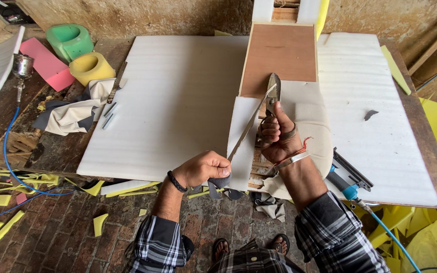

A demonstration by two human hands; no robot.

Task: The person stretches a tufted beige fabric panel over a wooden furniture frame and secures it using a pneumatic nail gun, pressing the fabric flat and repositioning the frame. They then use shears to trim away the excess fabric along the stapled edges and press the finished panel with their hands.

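My right hand (277, 137) grips a pair of metal scissors (272, 93), blades pointing away over a wooden seat panel (280, 55). White foam sheet (243, 121) and beige fabric (307, 119) wrap the panel's near end. My left hand (204, 168) pinches the near edge of the foam and a grey fabric scrap (218, 183), pulling a thin strip (249, 125) taut up to the scissor blades.
A large white foam sheet (178, 101) covers the worktable. A blue staple gun (347, 178) with air hose lies at my right. Green (69, 41) and yellow (91, 67) foam blocks, pink foam (46, 63), crumpled cloth (74, 112) sit at left. Yellow foam scraps litter the brick floor (51, 222).
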